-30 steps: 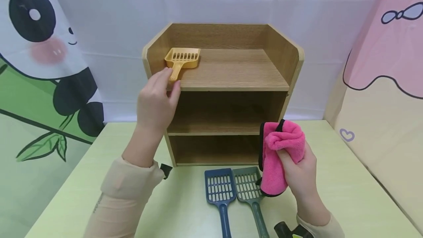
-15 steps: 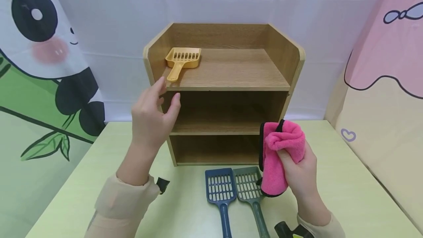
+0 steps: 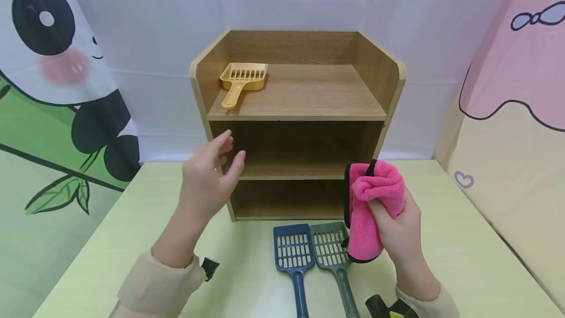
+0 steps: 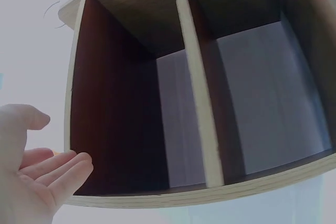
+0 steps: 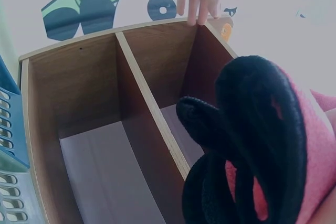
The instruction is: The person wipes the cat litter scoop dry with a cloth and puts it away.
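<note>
A yellow litter scoop [image 3: 243, 80] lies on the left of the wooden shelf's [image 3: 304, 92] top board, its handle toward the front edge. My left hand [image 3: 207, 175] is in front of the shelf's left side, below that scoop, fingers relaxed and thumb apart, holding nothing. In the left wrist view the left hand [image 4: 42, 171] shows beside the lower compartments. My right hand [image 3: 399, 227] grips a folded pink cloth [image 3: 375, 210] with black edging, to the right in front of the shelf. A blue litter scoop [image 3: 294, 254] and a green litter scoop [image 3: 332, 254] lie side by side on the table.
The shelf stands on a pale table [image 3: 463, 239], with two compartments under its top board. Behind it hangs a white cloth backdrop [image 3: 287, 9] with a panda and a pink animal printed at the sides.
My left hand has let go of the yellow litter scoop's handle and moved down and away from it. The scoop stays on the top board. My right hand still holds the cloth, nearly unmoved.
</note>
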The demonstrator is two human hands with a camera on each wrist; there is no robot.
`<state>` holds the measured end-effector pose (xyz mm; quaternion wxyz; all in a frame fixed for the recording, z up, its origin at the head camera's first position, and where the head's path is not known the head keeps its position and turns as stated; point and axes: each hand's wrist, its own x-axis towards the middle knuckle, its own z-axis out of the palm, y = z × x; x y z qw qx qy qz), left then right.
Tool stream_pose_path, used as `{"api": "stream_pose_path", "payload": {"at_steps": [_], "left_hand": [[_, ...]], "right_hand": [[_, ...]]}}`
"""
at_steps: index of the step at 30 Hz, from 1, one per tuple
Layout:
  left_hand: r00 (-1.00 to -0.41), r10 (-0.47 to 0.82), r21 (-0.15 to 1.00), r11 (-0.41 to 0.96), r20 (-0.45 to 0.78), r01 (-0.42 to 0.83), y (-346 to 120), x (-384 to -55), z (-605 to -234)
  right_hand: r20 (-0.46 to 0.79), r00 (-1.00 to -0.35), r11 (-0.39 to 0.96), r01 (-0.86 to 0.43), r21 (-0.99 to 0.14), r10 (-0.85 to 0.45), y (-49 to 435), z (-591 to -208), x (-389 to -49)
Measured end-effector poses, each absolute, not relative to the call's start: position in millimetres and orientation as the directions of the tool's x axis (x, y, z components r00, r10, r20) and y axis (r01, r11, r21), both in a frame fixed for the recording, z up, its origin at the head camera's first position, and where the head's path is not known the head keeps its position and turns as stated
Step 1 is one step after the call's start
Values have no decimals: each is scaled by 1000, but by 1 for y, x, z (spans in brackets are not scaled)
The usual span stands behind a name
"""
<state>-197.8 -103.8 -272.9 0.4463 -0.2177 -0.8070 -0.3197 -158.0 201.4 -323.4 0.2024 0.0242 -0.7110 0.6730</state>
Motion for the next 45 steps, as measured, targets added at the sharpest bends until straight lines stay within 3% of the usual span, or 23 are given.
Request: {"api": "stream_pose_path", "payload": {"at_steps": [8, 16, 22, 31, 45], "left_hand": [[-659, 79, 479, 624, 748, 618, -102, -194, -295], [-859, 89, 676, 579, 504, 456, -104, -183, -314], [-948, 96, 792, 528, 305, 308, -103, -179, -329], [-991, 123, 910, 403, 54, 99, -94, -171, -351], [-967, 180, 969, 204, -180, -142, -88, -157, -381]], "right_hand": [[328, -912, 94, -315, -945, 245, 204, -323, -157], [341, -913, 74, -333, -940, 224, 203, -321, -157], [325, -921, 93, -312, -945, 215, 201, -319, -158], [309, -922, 89, -297, -951, 235, 203, -318, -157], [331, -916, 79, -322, -943, 228, 203, -319, -157]]}}
